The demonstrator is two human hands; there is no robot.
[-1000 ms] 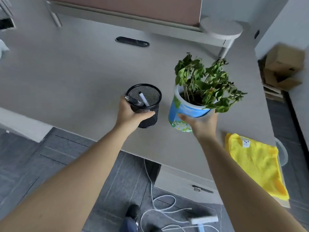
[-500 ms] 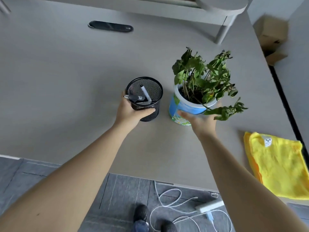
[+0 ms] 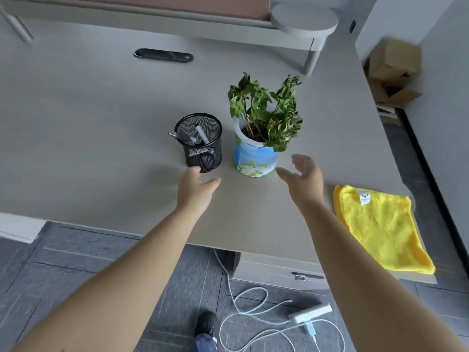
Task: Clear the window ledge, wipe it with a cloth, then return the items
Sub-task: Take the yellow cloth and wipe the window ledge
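A black mesh pen holder (image 3: 201,146) with pens in it stands upright on the grey desk (image 3: 88,118). Right beside it stands a potted plant (image 3: 256,153) in a blue flowered pot, its green leaves drooping. My left hand (image 3: 196,189) hovers open just in front of the pen holder, fingertips near its base. My right hand (image 3: 303,177) is open too, a little to the right of the pot and apart from it. A yellow cloth (image 3: 380,224) lies flat at the desk's right front corner.
A dark oval cable slot (image 3: 163,55) sits further back in the desk. A raised shelf with a round end (image 3: 304,21) runs along the back. Cardboard boxes (image 3: 393,72) stand on the floor at right. White cables and a power strip (image 3: 312,313) lie on the floor below.
Both hands set the pen holder and the plant down on the desk, let go and drew back toward me. The two items now stand free.
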